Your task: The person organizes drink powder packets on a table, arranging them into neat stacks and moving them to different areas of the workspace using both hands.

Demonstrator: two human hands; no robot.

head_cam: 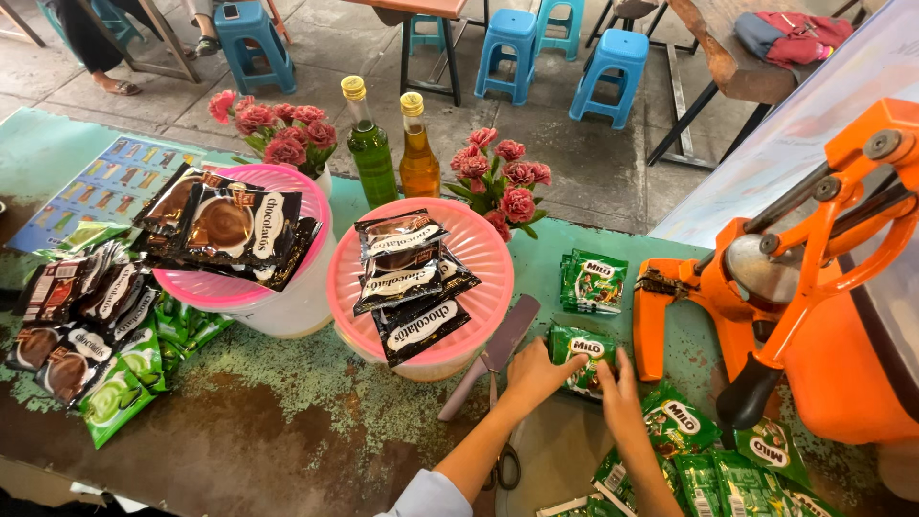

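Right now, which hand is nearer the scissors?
Left. The left hand rests on a green sachet right beside the scissors; the right hand touches the same sachet on its far side, farther from the scissors.

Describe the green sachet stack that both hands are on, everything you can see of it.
The green sachet stack is a small pile of glossy foil-like packets, green with a white-and-red printed label on top. It lies flat on the worn, paint-flaked green table, just right of the pink-lidded tub and beside the scissors. The left hand presses its fingers on the pile's left edge; the right hand covers its right end. How many packets it holds cannot be told. A similar stack sits behind it, apart.
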